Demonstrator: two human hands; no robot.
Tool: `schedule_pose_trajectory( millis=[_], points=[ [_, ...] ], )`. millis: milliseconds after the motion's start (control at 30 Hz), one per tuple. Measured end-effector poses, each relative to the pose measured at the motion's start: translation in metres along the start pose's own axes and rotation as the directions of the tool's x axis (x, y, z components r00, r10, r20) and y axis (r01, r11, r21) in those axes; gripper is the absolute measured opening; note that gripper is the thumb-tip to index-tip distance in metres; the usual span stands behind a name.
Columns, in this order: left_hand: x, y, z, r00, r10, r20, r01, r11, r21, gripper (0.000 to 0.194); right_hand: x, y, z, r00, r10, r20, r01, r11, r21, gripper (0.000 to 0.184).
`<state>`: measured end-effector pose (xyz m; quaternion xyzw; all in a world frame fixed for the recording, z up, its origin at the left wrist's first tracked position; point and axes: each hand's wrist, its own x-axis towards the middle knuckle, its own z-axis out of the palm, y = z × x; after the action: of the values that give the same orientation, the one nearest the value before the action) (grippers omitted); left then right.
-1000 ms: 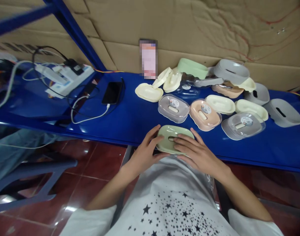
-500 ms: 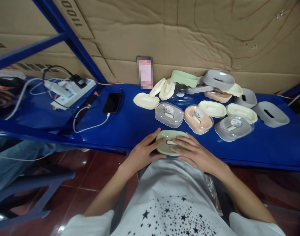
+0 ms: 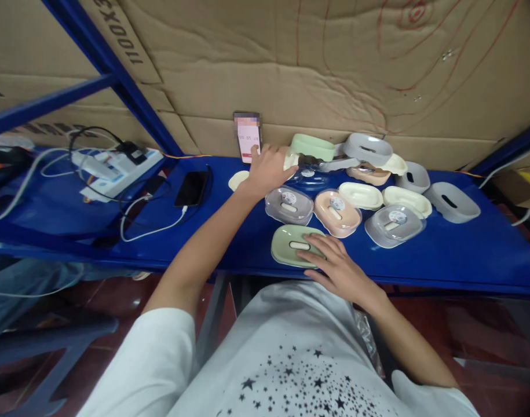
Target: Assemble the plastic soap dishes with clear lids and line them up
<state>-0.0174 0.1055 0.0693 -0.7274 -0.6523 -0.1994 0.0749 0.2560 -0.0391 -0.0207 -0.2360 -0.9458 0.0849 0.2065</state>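
Box (image 3: pixel 284 248) in green plastic lies on the blue desk (image 3: pixel 242 249), directly under the fingers of my right hand, which covers its right end and leaves the left end uncovered. That right hand (image 3: pixel 336 265) is spread loosely, palm down, its fingers over the top near the cream bar (image 3: pixel 299 246) and its thumb by the near rim; it is not closed round anything. My left hand (image 3: pixel 267 167) is well beyond the box, half opened and gripping nothing that I can see, one finger extended over the lower screen of a propped phone (image 3: pixel 247 132); whether it presses, I cannot tell. A cream dish (image 3: pixel 237 180) shows partly from behind that wrist. Between my two hands sits a lidded grey case (image 3: pixel 280 211), with a peach case (image 3: pixel 336 219) just beyond my right fingers. Farther to the right of that hand are another grey case (image 3: pixel 388 231) and a grey holder (image 3: pixel 458 207). Left of my left forearm lies a black phone (image 3: pixel 190 189) with a white cable plugged in.
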Motion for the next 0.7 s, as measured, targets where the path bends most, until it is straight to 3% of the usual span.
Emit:
schedule_pose_trajectory(
  millis=[67,167,267,433,567,700],
  points=[
    [0.022,0.003,0.017,0.994,-0.102,0.036,0.101,0.995,0.023,0.055,0.000,-0.001,-0.001,1.000,0.003,-0.010,-0.003,1.000,0.011,0.044],
    [0.034,0.008,0.029,0.985,-0.167,0.049,0.167,0.986,0.017,0.050,0.000,-0.001,-0.001,1.000,0.009,-0.015,-0.008,1.000,0.024,0.044],
    [0.033,0.012,0.025,0.989,-0.148,0.029,0.147,0.989,0.030,0.040,0.001,0.000,0.000,1.000,0.010,-0.016,-0.010,1.000,0.027,0.043],
    [0.037,0.017,0.013,0.991,-0.136,0.014,0.135,0.990,0.043,0.046,0.000,0.002,0.002,1.000,0.008,-0.028,-0.007,0.999,0.045,0.043],
    [0.046,0.019,0.017,0.975,-0.197,0.106,0.191,0.979,0.065,0.056,0.000,0.002,0.002,1.000,0.005,-0.027,-0.003,0.999,0.051,0.043],
    [0.048,0.026,0.021,0.975,-0.192,0.108,0.188,0.981,0.049,0.048,0.000,0.002,0.001,1.000,0.009,-0.027,-0.007,0.998,0.062,0.044]
  ],
)
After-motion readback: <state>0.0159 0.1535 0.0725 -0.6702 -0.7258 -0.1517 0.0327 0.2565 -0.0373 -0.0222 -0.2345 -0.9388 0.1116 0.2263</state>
